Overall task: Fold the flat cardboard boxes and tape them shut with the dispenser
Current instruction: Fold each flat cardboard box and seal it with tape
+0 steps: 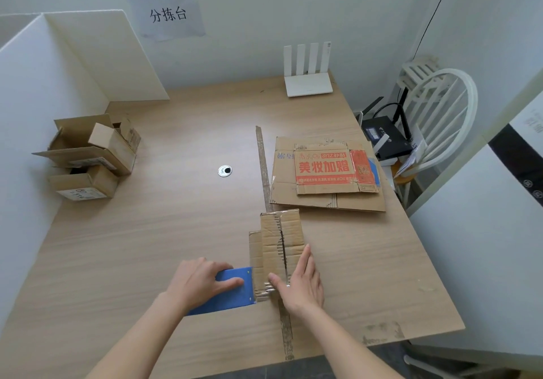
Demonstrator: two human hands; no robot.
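Small folded boxes (91,158) sit far left. The left hand (199,281) grips the blue dispenser (226,292), touching the box (277,249) near the table's (147,246) front. The right hand (302,284) lies flat on it. Flat cardboard (326,172) lies behind.

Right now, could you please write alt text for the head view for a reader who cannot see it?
A person's left hand grips a blue tape dispenser against a small folded cardboard box that the right hand steadies on a wooden table. Flat cardboard boxes lie behind, finished boxes far left.
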